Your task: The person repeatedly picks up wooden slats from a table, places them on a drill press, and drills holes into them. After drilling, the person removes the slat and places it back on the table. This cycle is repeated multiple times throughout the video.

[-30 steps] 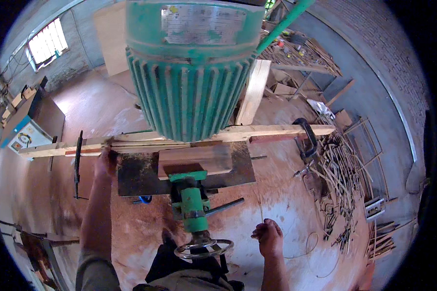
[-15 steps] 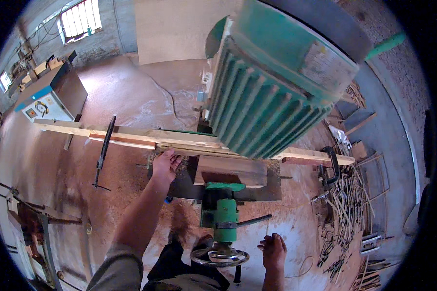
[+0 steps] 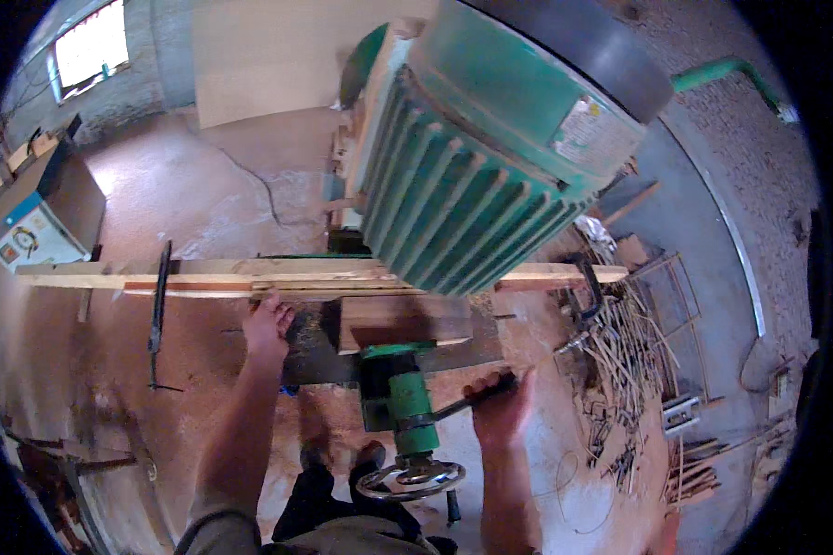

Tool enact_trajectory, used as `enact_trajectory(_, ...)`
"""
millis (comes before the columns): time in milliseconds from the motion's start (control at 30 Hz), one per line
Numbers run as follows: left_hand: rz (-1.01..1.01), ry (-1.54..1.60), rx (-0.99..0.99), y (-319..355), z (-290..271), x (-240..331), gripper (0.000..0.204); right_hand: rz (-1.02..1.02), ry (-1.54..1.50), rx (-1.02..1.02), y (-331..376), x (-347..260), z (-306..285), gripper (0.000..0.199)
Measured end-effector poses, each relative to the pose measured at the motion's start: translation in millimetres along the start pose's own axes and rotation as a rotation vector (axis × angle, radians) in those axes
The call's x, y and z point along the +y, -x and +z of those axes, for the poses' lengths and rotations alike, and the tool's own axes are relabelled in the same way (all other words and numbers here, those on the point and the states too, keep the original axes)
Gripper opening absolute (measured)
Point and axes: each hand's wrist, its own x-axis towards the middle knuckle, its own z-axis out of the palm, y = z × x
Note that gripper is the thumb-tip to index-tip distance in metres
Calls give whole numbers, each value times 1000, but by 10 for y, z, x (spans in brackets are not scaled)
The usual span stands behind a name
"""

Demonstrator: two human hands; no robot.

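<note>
My left hand (image 3: 267, 326) is at the near side of the long wooden fence (image 3: 204, 270), its fingers closed on the end of a narrow wooden strip (image 3: 315, 290). The exact grip is partly hidden. My right hand (image 3: 503, 407) is wrapped round the black lever (image 3: 463, 403) of a green clamp cylinder (image 3: 411, 396). Beyond the cylinder, a thick wooden block (image 3: 404, 316) lies against its green end plate (image 3: 396, 351). A large green ribbed motor (image 3: 477, 176) hangs over the block and hides part of the fence.
A metal handwheel (image 3: 411, 481) sits at the cylinder's near end. Clamps, one left (image 3: 159, 310) and one right (image 3: 590, 289), hold the fence. Wood offcuts (image 3: 620, 370) are heaped at right. A box-shaped machine (image 3: 51, 217) stands far left.
My right hand has moved up and taken hold of the lever. My left hand stays at the strip. The whole view has shifted, so the machine appears further left.
</note>
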Motion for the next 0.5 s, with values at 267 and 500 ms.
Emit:
enact_trajectory(267, 38, 35, -75, -187, -104, -91, 33, -42, 1928, -973, 439, 1440, 825, 27)
enact_trajectory(500, 57, -39, -44, -118, -55, -42, 32, -642, 1615, -490, -91, -1308, 1025, 37)
